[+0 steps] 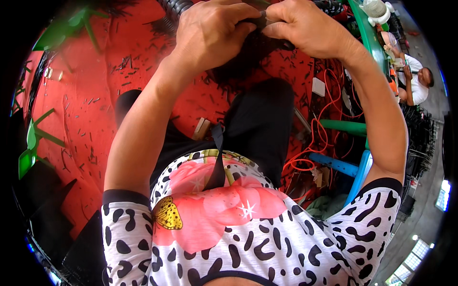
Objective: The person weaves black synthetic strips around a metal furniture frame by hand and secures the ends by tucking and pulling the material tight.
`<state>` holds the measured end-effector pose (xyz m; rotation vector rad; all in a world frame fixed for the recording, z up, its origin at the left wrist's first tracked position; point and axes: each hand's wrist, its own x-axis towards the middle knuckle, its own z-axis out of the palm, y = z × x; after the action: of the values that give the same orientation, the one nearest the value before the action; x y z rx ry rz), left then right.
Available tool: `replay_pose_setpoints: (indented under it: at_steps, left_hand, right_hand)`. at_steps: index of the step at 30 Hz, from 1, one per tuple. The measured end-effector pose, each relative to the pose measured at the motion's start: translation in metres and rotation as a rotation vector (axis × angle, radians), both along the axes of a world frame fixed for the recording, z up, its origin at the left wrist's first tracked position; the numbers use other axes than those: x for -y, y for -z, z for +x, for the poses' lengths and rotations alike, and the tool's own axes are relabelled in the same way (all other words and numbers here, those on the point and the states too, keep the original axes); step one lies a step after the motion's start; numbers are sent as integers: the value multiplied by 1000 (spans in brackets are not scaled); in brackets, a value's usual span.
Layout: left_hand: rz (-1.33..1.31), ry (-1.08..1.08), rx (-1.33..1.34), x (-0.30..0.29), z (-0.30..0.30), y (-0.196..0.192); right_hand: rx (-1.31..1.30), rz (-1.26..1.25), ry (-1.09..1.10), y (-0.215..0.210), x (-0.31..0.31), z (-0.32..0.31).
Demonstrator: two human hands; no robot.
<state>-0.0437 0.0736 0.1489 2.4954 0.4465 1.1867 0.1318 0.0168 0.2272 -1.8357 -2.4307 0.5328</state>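
Both grips, left hand [207, 35] and right hand [305, 27], pinch one small dark piece [261, 20] at 12 o'clock; uneven fingertip pressure could make it slip.

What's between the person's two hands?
In the head view, a small dark piece sits between the left hand and the right hand, at their fingertips; its exact shape is unclear.
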Motion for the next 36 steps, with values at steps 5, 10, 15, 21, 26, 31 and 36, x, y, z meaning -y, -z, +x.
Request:
replay_pose_setpoints:
  at_steps: [5,10,15,21,26,31,36]
  left_hand:
    - [-83,-8,28,6,-1,-10]
    - [-77,30,53,-4,-2,-1]
    - [-93,-20,-19,-1,-7,-8]
    - [-109,-20,-19,-1,-7,-5]
    - [-124,-22,-35,3,-8,-11]
    - [-116,-31,-21,0,-5,1]
    - [1,-165,21,-1,0,10]
  right_hand:
    - [-394,-397,243,-12,-12,7]
    - [-412,-348,130,-12,-13,12]
    - [-17,242,-385,-12,-6,7]
    - [46,581,-490,3,-12,13]
    - [66,573,-499,4,-10,15]
    - [135,573,-527,4,-8,14]
    - [33,585,-499,12,-8,14]
